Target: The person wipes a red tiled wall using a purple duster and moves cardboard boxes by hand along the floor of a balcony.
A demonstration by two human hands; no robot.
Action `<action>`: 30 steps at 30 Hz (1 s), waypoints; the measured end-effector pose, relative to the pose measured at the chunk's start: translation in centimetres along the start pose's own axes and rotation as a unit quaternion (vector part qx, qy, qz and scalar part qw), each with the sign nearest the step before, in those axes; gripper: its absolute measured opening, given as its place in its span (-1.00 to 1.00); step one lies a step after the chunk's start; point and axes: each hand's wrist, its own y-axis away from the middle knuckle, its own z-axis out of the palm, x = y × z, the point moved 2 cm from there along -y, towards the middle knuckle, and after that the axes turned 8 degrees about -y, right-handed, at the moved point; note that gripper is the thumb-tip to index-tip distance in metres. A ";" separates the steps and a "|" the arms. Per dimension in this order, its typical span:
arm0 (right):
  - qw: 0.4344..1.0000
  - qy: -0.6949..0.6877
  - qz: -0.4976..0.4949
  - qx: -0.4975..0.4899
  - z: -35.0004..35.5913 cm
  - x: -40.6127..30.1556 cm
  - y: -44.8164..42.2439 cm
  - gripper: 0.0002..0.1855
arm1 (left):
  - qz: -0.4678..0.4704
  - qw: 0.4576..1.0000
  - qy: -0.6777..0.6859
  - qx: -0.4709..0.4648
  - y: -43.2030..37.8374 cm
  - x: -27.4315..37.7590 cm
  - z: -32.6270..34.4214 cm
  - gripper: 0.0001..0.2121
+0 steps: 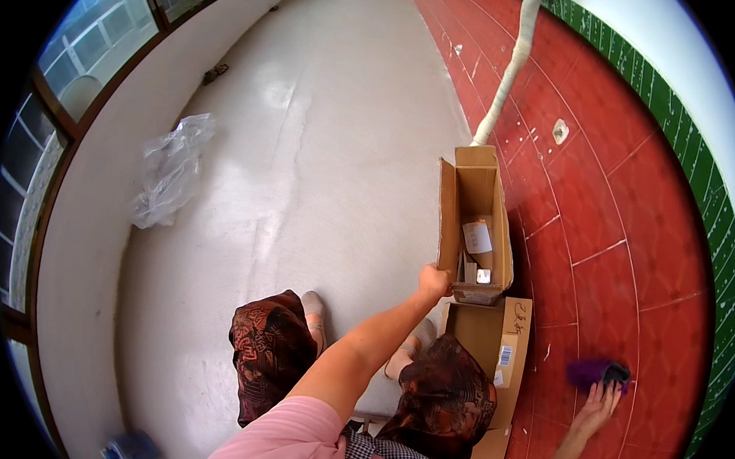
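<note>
My left hand (pixel 435 280) grips the near left corner of a tall, open cardboard box (pixel 447 214). Inside it lie a white paper with print (pixel 477 236) and a small white box (pixel 483 276), along with other flat pieces near the bottom. At the lower right, my right hand (pixel 595 411) has its fingers on a bunched purple cloth (pixel 585 372) with a dark grey part, against the red tiles. The cloth is blurred. A second open cardboard box (pixel 517 352), bearing handwriting and a barcode label, sits beside my right knee, just below the first.
A wrapped white pipe (pixel 511 73) runs down the red tiled wall (pixel 592 221) behind the tall box. Clear plastic sheeting (pixel 174 169) lies on the grey floor (pixel 340 139) at left. A blue plastic water bottle (pixel 132 450) stands at lower left, near the white wall with windows.
</note>
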 end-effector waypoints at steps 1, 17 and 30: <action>1.000 -0.002 -0.001 -0.003 -0.5 -0.2 0.0 -0.40 | 0.009 1.000 -0.002 0.007 0.1 0.5 -0.3 -0.79; 0.999 -0.047 0.023 -0.012 1.7 2.1 -1.3 -0.39 | 0.011 0.990 -0.028 0.139 -2.7 3.5 -17.2 -0.82; 0.996 -0.089 -0.016 0.011 -0.7 -3.4 1.3 -0.50 | -0.002 0.987 -0.068 0.148 0.9 4.3 -24.7 -0.78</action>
